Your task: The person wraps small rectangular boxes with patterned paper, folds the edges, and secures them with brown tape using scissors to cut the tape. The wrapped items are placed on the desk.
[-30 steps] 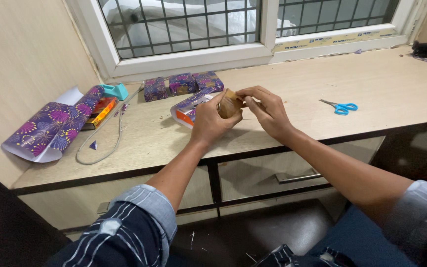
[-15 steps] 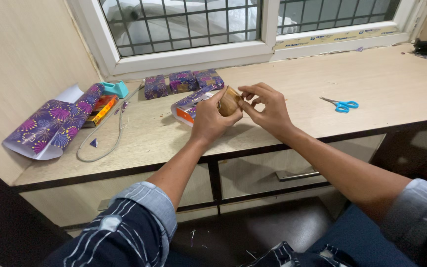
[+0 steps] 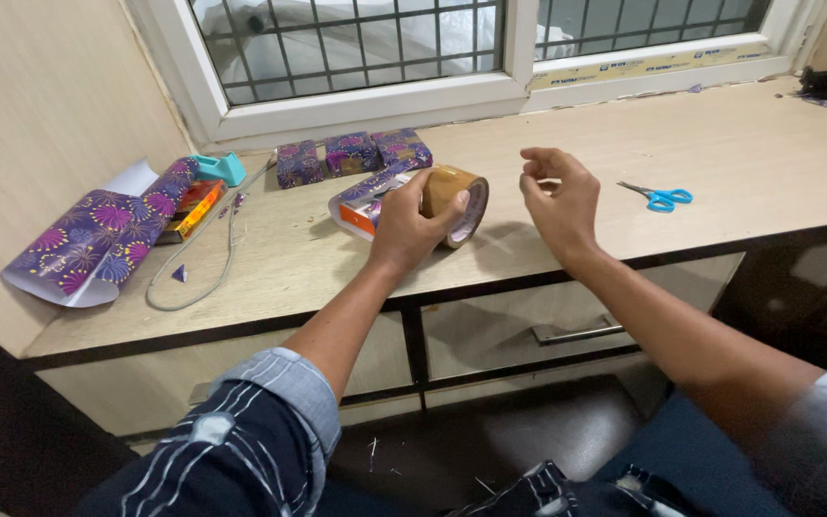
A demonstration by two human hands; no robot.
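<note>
The person's left hand (image 3: pixel 404 225) has its fingers clamped around a brown roll of packing tape (image 3: pixel 457 204), holding it upright on its edge just above the pale wooden table (image 3: pixel 720 153), beside a partly wrapped box in purple patterned paper (image 3: pixel 366 203). The right hand (image 3: pixel 559 196) hovers near the roll without touching it, fingers loosely curled and a little apart. Small blue-handled scissors (image 3: pixel 660 196) lie on the table to its right.

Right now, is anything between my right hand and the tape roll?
Nothing visible. The right hand hangs open beside the tape roll, which the left hand grips, with only bare desk and air between them. The scissors lie on the far side.
</note>
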